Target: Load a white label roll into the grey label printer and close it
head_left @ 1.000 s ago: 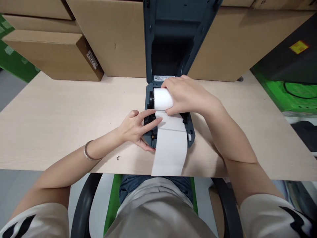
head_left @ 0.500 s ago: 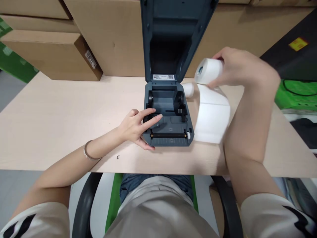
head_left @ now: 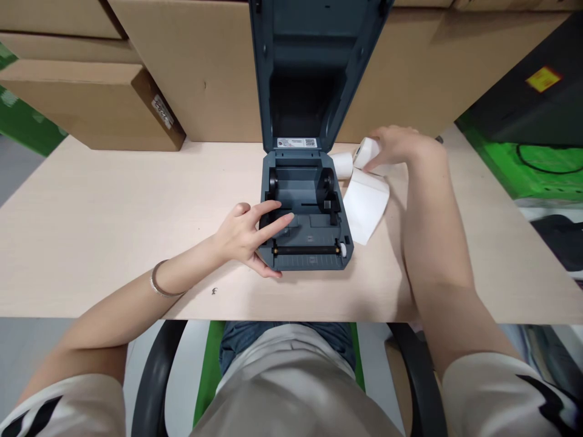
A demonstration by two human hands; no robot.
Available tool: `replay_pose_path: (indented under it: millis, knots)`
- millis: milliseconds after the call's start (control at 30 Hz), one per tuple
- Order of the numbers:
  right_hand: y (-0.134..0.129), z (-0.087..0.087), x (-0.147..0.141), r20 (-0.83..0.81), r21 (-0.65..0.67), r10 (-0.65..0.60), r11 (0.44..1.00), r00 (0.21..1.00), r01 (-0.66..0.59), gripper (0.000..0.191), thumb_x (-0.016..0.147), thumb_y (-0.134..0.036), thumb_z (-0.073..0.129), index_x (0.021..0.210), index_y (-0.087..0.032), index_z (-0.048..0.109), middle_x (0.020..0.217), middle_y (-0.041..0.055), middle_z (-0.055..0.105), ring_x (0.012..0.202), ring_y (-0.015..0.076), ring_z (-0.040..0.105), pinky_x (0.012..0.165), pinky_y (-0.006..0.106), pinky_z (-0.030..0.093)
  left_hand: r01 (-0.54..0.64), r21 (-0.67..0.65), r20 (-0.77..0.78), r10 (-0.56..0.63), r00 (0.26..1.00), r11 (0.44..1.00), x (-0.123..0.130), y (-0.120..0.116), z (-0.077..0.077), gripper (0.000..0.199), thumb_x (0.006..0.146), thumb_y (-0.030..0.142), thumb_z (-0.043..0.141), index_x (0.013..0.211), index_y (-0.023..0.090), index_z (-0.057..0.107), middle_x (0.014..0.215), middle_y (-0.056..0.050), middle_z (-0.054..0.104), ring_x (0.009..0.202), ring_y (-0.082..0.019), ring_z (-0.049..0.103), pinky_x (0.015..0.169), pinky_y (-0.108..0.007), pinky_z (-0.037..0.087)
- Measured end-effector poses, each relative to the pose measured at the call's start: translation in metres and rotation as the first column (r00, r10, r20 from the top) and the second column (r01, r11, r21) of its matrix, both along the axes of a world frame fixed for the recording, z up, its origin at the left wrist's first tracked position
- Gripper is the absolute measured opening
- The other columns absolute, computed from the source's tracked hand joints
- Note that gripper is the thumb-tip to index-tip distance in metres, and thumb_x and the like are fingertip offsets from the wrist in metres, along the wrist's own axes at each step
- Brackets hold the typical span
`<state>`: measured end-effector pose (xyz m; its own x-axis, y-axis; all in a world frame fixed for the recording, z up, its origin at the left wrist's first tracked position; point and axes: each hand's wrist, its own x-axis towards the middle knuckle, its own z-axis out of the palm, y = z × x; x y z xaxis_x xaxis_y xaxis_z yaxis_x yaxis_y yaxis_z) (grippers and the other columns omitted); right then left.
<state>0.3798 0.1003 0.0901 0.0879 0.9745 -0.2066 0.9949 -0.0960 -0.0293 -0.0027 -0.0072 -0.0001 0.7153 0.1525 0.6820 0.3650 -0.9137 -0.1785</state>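
Observation:
A dark blue-grey label printer (head_left: pixel 314 227) stands on the table with its lid (head_left: pixel 310 45) raised and its roll compartment bare. My left hand (head_left: pixel 243 233) grips the printer's left front corner, two fingers reaching over the edge into the body and another finger low at the front. To the right of the printer, my right hand (head_left: pixel 401 144) is closed around a white label roll (head_left: pixel 367 153), low at the table. A loose strip of labels (head_left: pixel 368 203) hangs from that roll toward me. Another white roll (head_left: pixel 342 165) lies between it and the printer.
Cardboard boxes (head_left: pixel 214 79) line the back of the table (head_left: pixel 113 230), one smaller box (head_left: pixel 86 112) at the left. On the right are a black panel with a yellow sticker (head_left: pixel 543 79) and a green surface with a cable (head_left: pixel 546 159). Chair armrests flank me.
My right hand has lowered the label roll and moved it left, toward the other roll. The label strip has shifted back and shows less length. My left hand keeps its place on the printer.

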Motion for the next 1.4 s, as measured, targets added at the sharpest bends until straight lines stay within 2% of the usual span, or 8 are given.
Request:
replay_pose_path:
  millis: [200, 333, 500, 800, 967, 1100, 1233, 1400]
  knots:
    - [0.004, -0.007, -0.014, -0.09, 0.11, 0.255, 0.963, 0.963, -0.245, 0.016, 0.09, -0.03, 0.075, 0.101, -0.019, 0.081, 0.105, 0.0097, 0.078, 0.121, 0.03, 0.066, 0.139, 0.056, 0.001, 0.022, 0.011, 0.024, -0.023, 0.999, 1.0, 0.002, 0.0, 0.002, 0.121, 0.083, 0.101, 0.039, 0.171, 0.019, 0.029, 0.138, -0.017, 0.071, 0.109, -0.027, 0.07, 0.085, -0.037, 0.04]
    - [0.011, -0.027, -0.029, -0.084, 0.072, 0.3, 0.953, 0.95, -0.295, 0.007, 0.081, -0.021, 0.078, 0.087, -0.023, 0.079, 0.076, 0.0037, 0.072, 0.106, 0.0308, 0.071, 0.138, 0.062, 0.009, 0.015, 0.017, 0.022, -0.016, 1.0, 1.0, 0.003, 0.0, 0.002, 0.122, 0.081, 0.103, 0.038, 0.169, 0.017, 0.034, 0.133, -0.019, 0.073, 0.107, -0.028, 0.07, 0.081, -0.038, 0.04]
    - [0.011, -0.036, -0.035, -0.001, 0.142, 0.315, 0.94, 0.949, -0.311, 0.009, 0.078, -0.016, 0.075, 0.085, -0.021, 0.075, 0.082, 0.0058, 0.073, 0.101, 0.0325, 0.072, 0.132, 0.064, 0.025, -0.001, 0.002, -0.003, 0.001, 1.0, 1.0, 0.0, 0.001, -0.001, 0.121, 0.078, 0.104, 0.039, 0.165, 0.02, 0.039, 0.132, -0.018, 0.072, 0.106, -0.029, 0.07, 0.081, -0.038, 0.039]
    - [-0.02, 0.022, -0.029, -0.009, 0.393, 0.308, 0.876, 0.951, -0.28, 0.032, 0.075, -0.019, 0.078, 0.106, -0.014, 0.075, 0.114, 0.0174, 0.073, 0.105, 0.0314, 0.064, 0.107, 0.051, 0.051, -0.013, 0.046, 0.002, 0.013, 1.0, 0.999, 0.003, 0.0, 0.003, 0.119, 0.083, 0.101, 0.032, 0.168, 0.018, 0.033, 0.125, -0.016, 0.074, 0.101, -0.025, 0.07, 0.077, -0.036, 0.04]
    - [-0.067, 0.065, -0.026, -0.045, 0.601, 0.336, 0.761, 0.941, -0.244, 0.034, 0.085, -0.03, 0.069, 0.116, -0.019, 0.075, 0.121, 0.019, 0.07, 0.108, 0.0344, 0.066, 0.099, 0.051, 0.053, 0.023, 0.038, 0.024, -0.024, 0.999, 0.999, 0.005, 0.0, 0.004, 0.122, 0.082, 0.103, 0.035, 0.168, 0.015, 0.035, 0.126, -0.018, 0.073, 0.103, -0.027, 0.069, 0.076, -0.037, 0.039]
    - [-0.095, 0.083, -0.039, -0.134, 0.684, 0.523, 0.664, 0.842, -0.304, 0.03, 0.088, -0.04, 0.068, 0.113, -0.024, 0.073, 0.121, 0.0143, 0.073, 0.116, 0.0333, 0.068, 0.105, 0.049, 0.052, 0.028, -0.023, 0.013, -0.028, 1.0, 0.999, 0.0, 0.002, -0.004, 0.118, 0.08, 0.102, 0.042, 0.163, 0.017, 0.042, 0.13, -0.019, 0.072, 0.106, -0.028, 0.068, 0.078, -0.037, 0.038]
    - [-0.086, 0.061, -0.076, -0.278, 0.468, 0.649, 0.735, 0.708, -0.49, 0.027, 0.079, -0.034, 0.069, 0.103, -0.023, 0.073, 0.115, 0.0115, 0.073, 0.104, 0.0308, 0.069, 0.093, 0.046, 0.056, -0.049, -0.101, -0.081, 0.041, 0.996, 0.994, -0.006, 0.004, -0.012, 0.113, 0.075, 0.104, 0.044, 0.154, 0.023, 0.053, 0.134, -0.017, 0.071, 0.109, -0.03, 0.067, 0.082, -0.038, 0.039]
    - [-0.056, 0.012, -0.115, -0.282, 0.236, 0.648, 0.762, 0.707, -0.604, 0.023, 0.08, -0.019, 0.066, 0.101, -0.02, 0.075, 0.11, 0.0095, 0.076, 0.103, 0.0283, 0.069, 0.097, 0.045, 0.055, 0.017, -0.065, -0.005, -0.018, 1.0, 0.998, -0.003, 0.003, -0.008, 0.118, 0.076, 0.104, 0.046, 0.16, 0.021, 0.046, 0.134, -0.018, 0.071, 0.109, -0.03, 0.066, 0.082, -0.038, 0.038]
